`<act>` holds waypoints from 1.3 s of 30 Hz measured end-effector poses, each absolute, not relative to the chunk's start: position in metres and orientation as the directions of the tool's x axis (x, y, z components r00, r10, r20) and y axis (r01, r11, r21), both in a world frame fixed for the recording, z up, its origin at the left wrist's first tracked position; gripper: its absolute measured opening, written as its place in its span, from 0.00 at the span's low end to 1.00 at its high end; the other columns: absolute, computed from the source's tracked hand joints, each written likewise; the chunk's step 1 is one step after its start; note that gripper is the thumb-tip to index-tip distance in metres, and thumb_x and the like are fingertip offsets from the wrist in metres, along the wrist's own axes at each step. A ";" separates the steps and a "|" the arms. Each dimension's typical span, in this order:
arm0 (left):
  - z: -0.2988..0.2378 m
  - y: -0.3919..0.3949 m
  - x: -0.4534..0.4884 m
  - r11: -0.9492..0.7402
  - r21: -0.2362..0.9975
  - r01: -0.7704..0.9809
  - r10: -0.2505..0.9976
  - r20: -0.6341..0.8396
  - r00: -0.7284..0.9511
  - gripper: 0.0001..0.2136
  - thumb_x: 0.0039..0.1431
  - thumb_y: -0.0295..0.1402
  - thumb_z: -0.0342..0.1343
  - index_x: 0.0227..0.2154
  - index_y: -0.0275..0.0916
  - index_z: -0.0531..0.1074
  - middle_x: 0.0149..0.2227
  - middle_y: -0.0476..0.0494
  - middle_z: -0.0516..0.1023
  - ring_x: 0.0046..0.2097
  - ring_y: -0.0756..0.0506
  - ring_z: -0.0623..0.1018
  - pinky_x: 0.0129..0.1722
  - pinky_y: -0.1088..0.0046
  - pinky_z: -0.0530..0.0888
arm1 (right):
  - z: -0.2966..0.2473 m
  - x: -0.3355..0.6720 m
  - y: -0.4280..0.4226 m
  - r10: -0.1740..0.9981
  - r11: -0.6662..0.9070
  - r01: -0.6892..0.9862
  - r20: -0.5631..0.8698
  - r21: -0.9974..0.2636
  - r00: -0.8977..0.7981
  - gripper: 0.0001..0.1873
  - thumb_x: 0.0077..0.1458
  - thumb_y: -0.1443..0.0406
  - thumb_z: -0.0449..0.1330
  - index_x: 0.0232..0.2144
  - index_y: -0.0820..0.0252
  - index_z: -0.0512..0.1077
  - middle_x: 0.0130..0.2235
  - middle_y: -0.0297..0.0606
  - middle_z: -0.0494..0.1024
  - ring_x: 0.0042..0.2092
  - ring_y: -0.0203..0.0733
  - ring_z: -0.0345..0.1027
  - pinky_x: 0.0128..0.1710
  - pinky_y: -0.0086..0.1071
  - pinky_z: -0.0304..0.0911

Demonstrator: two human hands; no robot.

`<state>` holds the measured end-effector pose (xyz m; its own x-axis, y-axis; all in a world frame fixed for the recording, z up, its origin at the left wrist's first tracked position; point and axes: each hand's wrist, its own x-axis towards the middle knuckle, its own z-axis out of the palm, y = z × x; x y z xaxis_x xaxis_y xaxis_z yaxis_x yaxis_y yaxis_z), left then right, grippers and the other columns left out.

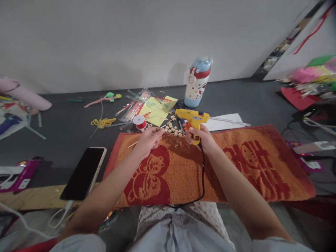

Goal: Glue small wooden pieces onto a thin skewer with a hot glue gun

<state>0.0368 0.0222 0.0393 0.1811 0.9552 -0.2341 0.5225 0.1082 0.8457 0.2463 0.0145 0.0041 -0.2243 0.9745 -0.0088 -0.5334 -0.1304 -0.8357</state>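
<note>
My right hand (pixel 201 137) is closed round the handle of a yellow and orange glue gun (pixel 193 119), nozzle pointing left, its black cord (pixel 203 175) trailing back over an orange and red towel (pixel 236 164). My left hand (pixel 149 139) is pinched on a thin wooden stick (pixel 133 144) lying at the towel's far edge. Several small wooden pieces (pixel 173 128) lie between the two hands, just past the towel. A clear glue stick (pixel 228 121) juts from the back of the gun.
A black phone (pixel 84 172) lies left of the towel. Beyond it are a red thread spool (pixel 139 122), yellow paper (pixel 156 110), yellow cord (pixel 103 122), packets of sticks (pixel 133 105) and a spotted water bottle (pixel 197 82). White paper (pixel 225 122) lies right; clutter lines both sides.
</note>
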 end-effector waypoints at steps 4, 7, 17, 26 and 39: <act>0.032 0.013 0.040 0.413 0.884 -0.220 0.882 -0.328 0.337 0.14 0.57 0.36 0.57 0.24 0.39 0.57 0.16 0.61 0.54 0.15 0.58 0.49 0.14 0.83 0.49 | 0.011 0.240 0.005 0.989 -0.049 -0.328 0.001 -0.943 -0.150 0.16 0.44 0.64 0.69 0.37 0.62 0.73 0.18 0.25 0.67 0.19 0.30 0.59 0.21 0.28 0.57; 0.028 0.009 0.042 0.482 0.813 -0.327 0.856 -0.357 0.374 0.16 0.51 0.36 0.64 0.23 0.38 0.59 0.15 0.61 0.56 0.15 0.59 0.50 0.13 0.85 0.49 | 0.019 0.229 0.000 0.995 -0.015 -0.177 0.003 -0.984 -0.104 0.21 0.40 0.65 0.69 0.39 0.60 0.71 0.25 0.28 0.72 0.23 0.29 0.61 0.24 0.28 0.59; 0.026 -0.001 0.051 0.638 0.722 -0.267 0.746 -0.495 0.444 0.15 0.45 0.37 0.68 0.27 0.37 0.66 0.12 0.61 0.56 0.13 0.60 0.50 0.12 0.87 0.48 | 0.021 0.210 -0.008 0.998 0.000 -0.093 0.007 -0.996 -0.068 0.24 0.38 0.60 0.72 0.39 0.57 0.70 0.31 0.32 0.71 0.26 0.31 0.57 0.25 0.29 0.56; 0.028 -0.004 0.054 0.648 0.700 -0.300 0.742 -0.491 0.456 0.19 0.40 0.38 0.71 0.25 0.37 0.65 0.12 0.61 0.57 0.13 0.60 0.51 0.11 0.88 0.48 | 0.024 0.209 -0.008 0.994 0.060 -0.120 0.070 -0.991 -0.082 0.29 0.39 0.60 0.71 0.46 0.54 0.69 0.32 0.32 0.72 0.26 0.32 0.56 0.27 0.30 0.59; 0.025 -0.008 0.057 0.593 0.738 -0.323 0.793 -0.464 0.395 0.15 0.45 0.35 0.68 0.24 0.36 0.66 0.13 0.60 0.56 0.14 0.60 0.51 0.11 0.87 0.47 | 0.018 0.211 -0.009 0.994 0.064 -0.094 0.072 -0.994 -0.087 0.23 0.40 0.62 0.70 0.40 0.56 0.69 0.32 0.32 0.72 0.28 0.33 0.61 0.29 0.32 0.63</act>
<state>0.0572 -0.0075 0.0250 0.3954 0.7926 -0.4642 -0.3225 0.5930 0.7378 0.2106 -0.0086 0.0179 -0.0867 0.9936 0.0721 -0.0939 0.0638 -0.9935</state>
